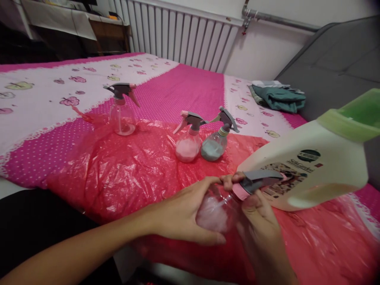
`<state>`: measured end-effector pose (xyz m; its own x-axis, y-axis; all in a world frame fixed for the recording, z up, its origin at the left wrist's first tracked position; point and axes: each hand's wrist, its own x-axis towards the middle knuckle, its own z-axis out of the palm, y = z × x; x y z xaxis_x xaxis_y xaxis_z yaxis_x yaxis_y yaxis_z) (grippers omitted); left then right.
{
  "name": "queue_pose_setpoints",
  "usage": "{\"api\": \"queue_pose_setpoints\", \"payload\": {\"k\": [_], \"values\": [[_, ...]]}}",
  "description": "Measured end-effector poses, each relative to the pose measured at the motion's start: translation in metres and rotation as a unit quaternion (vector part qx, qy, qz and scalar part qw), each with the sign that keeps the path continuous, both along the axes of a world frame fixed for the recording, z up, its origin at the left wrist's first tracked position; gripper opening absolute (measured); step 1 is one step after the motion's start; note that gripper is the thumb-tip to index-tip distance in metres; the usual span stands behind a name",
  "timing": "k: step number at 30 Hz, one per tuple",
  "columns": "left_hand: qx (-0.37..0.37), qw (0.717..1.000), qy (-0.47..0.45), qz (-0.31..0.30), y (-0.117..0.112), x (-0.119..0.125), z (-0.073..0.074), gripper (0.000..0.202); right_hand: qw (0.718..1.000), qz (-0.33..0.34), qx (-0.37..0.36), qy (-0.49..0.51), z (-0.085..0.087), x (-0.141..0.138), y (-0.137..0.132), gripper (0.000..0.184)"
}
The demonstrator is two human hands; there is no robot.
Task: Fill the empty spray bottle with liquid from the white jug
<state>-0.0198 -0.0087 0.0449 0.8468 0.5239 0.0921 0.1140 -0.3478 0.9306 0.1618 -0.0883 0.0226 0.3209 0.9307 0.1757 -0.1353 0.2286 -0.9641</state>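
Closest in, the left hand (184, 215) curls around the round belly of a small spray bottle (212, 213), thumb below and fingers over the top. The right hand (261, 221) grips the same spray bottle at its pink collar, just under the grey trigger head, which points to the right. The bottle lies tilted between the hands, low over the red plastic sheet (118, 170). Its wall is clear, and something pale pink and frothy shows inside.

Just beside the right hand a big white jug (311, 170) with a green cap (353, 114) leans over; its contents cannot be seen.

Farther back on the sheet stand a pink-filled bottle (187, 144) and a grey-blue bottle (214, 144), close together, each about half full. Well apart to the left stands a clear bottle (121, 114), almost empty. The sheet covers a bed (178, 83), and folded clothes (279, 98) lie at its far side.
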Motion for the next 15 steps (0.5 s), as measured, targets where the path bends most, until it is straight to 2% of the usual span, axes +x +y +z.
{"api": "queue_pose_setpoints", "payload": {"k": [5,12,15], "values": [[0.063,0.996,0.03,0.058,-0.009,0.004,0.0,0.093,1.0,0.006,0.008,0.028,0.001,-0.006,0.003,0.051],[0.126,0.982,0.036,0.138,-0.022,0.014,-0.017,0.083,0.998,-0.039,-0.022,0.041,-0.011,-0.018,0.0,0.06],[0.15,0.977,0.042,0.149,-0.024,0.015,-0.016,0.084,0.997,-0.062,-0.034,0.033,-0.013,-0.019,-0.002,0.063]]}}
